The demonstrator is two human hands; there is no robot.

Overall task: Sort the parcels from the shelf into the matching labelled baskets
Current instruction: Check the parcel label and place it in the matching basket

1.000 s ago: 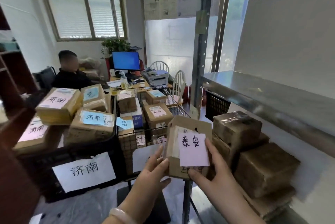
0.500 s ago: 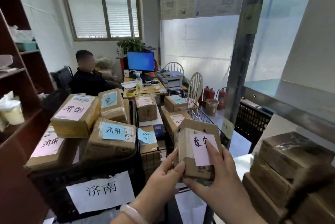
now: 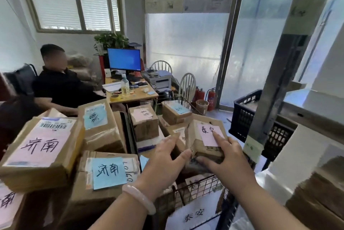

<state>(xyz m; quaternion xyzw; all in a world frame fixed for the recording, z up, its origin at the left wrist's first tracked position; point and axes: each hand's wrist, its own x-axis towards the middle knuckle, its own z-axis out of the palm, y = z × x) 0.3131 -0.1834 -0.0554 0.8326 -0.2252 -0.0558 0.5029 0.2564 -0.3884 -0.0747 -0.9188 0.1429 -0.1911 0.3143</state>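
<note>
Over near-right black wire basket [image 3: 204, 187]: small brown cardboard parcel with pink note [image 3: 204, 150], clasped in right grip [image 3: 230, 159], left grip [image 3: 163, 157] flat-fingered alongside; basket directly below.

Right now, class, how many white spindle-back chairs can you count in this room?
2: first chair behind the printer; second chair right of the printer, beside the fire extinguishers. More may be hidden.
</note>
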